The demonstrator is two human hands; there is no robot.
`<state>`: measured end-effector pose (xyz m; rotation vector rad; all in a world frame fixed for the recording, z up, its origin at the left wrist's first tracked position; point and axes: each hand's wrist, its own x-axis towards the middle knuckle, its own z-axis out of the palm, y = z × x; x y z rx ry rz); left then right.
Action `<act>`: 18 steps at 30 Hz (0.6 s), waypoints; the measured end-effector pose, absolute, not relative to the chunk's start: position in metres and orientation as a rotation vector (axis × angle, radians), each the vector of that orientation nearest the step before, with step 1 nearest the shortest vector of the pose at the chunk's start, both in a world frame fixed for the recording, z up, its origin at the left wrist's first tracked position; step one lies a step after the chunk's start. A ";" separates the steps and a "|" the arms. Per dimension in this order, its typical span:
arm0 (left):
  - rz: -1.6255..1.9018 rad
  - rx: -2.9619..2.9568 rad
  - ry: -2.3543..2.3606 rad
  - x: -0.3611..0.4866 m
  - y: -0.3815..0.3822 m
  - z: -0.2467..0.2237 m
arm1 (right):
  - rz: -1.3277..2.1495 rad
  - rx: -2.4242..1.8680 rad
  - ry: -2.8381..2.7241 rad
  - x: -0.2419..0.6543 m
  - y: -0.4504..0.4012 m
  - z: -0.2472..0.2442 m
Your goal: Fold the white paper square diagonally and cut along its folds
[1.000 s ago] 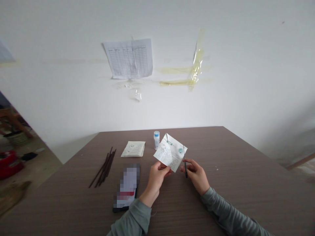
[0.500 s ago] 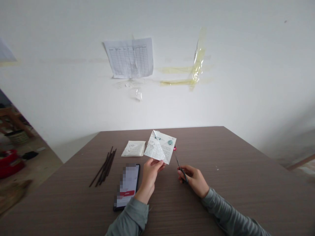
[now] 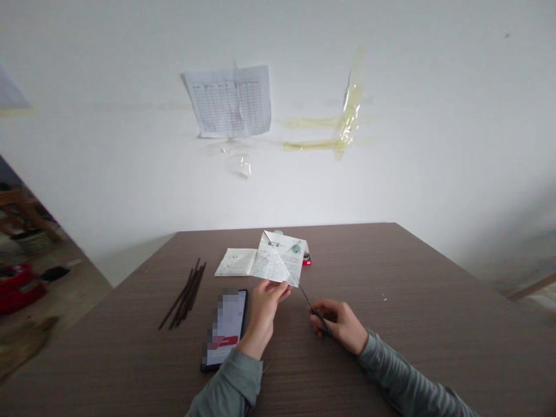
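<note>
A square of printed paper (image 3: 280,258) with a diagonal crease is pinched by its lower edge in my left hand (image 3: 263,313), fingers closed. My right hand (image 3: 341,324) is wrapped round the dark handles of a pair of scissors (image 3: 309,301). The blades point up and left, and their tips reach the paper's lower right corner; whether they touch it I cannot tell. Behind the paper's right edge a small red and white item (image 3: 307,259) shows in part. A pale folded paper stack (image 3: 233,262) lies just left of the held sheet.
A phone (image 3: 226,333) lies left of my left hand, its screen partly pixelated. Further left are several thin dark sticks (image 3: 186,295). A white wall with a taped paper chart (image 3: 234,104) rises behind the brown table (image 3: 412,301).
The paper has shifted slightly left and tilts less. The scissors have moved left and down, their blades now meeting the paper's lower right corner in view. More of the red item shows.
</note>
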<state>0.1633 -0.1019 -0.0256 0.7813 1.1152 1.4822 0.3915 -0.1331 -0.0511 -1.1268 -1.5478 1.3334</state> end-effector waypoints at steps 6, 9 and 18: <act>1.503 0.776 1.084 0.163 -0.102 -0.025 | 1.344 -1.142 -1.605 0.393 -0.133 -0.052; 1.506 0.759 1.089 0.164 -0.102 -0.024 | 1.350 -1.139 -1.607 0.393 -0.132 -0.054; 1.525 0.761 1.054 0.158 -0.099 -0.032 | 1.396 -1.120 -1.576 0.393 -0.131 -0.057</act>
